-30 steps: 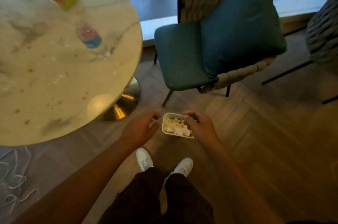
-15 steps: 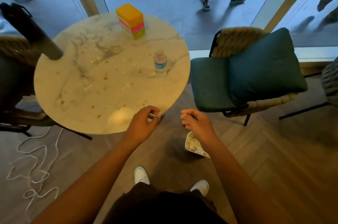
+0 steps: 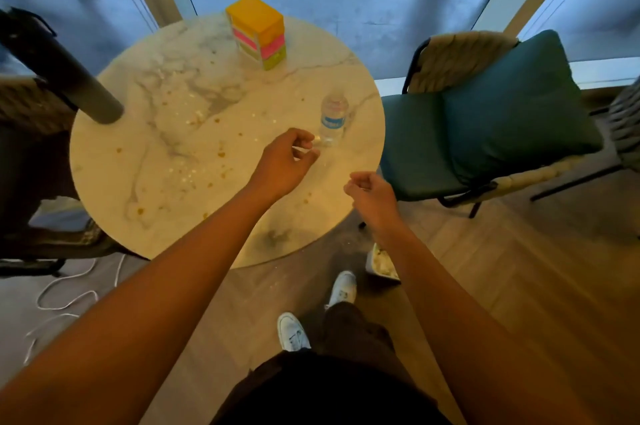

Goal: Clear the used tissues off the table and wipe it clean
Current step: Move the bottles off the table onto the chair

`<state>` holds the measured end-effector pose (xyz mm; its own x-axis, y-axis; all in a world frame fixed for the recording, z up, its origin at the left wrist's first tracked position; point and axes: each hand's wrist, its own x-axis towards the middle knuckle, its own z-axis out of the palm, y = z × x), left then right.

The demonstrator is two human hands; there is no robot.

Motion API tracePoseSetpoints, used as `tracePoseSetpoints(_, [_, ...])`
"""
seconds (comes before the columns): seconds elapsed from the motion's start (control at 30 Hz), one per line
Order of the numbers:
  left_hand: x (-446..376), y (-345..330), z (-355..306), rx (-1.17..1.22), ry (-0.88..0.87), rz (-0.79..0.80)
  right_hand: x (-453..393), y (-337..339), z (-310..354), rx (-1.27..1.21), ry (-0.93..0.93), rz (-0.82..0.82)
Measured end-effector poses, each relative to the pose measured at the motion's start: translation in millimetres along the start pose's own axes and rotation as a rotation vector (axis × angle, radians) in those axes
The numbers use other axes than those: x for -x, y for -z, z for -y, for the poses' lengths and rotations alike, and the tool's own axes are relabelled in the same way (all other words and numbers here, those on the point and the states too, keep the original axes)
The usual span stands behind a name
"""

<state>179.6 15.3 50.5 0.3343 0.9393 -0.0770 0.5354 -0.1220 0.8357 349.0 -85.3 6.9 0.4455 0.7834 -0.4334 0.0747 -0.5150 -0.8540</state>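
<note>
Herringbone wooden floor [image 3: 519, 286] fills the lower frame, with a small white tub of crumpled used tissues [image 3: 381, 263] lying on it at lower centre, just beside the right forearm. Its long axis cannot be told. Above it, the round marble surface [image 3: 173, 154] is speckled with orange stains. The right hand [image 3: 369, 194] hovers at the surface's near edge, fingers curled, grasping nothing visible. The left hand [image 3: 285, 161] reaches over the surface, fingers loosely curled just beside an upright clear plastic water bottle [image 3: 333, 119]. A yellow, pink and green box [image 3: 258, 31] stands at the far edge.
</note>
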Motion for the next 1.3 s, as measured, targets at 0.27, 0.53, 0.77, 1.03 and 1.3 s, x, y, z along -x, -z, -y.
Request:
tracePoseSetpoints(0.27, [-82.7, -14.5, 9.1, -0.091, 0.026, 0.059, -81.4, -18.3, 24.6, 0.049, 0.016, -0.018])
tracePoseSetpoints(0.53, [-142.2, -31.7, 21.3, -0.074, -0.039, 0.227, -143.6, -35.2, 31.0, 0.202, 0.123, -0.008])
tracePoseSetpoints(0.77, [-163.0, -26.4, 24.9, -0.093, -0.108, 0.264, -166.3, -44.5, 29.1, 0.211, 0.204, -0.052])
tracePoseSetpoints(1.03, [-158.8, -17.5, 33.8, -0.069, -0.080, 0.236, -157.4, -59.3, 28.9, 0.204, 0.201, -0.075])
tracePoseSetpoints(1.3, [-113.2, 50.3, 69.1, -0.041, -0.051, 0.162, -108.2, -125.9, 35.1, 0.246, 0.282, -0.044])
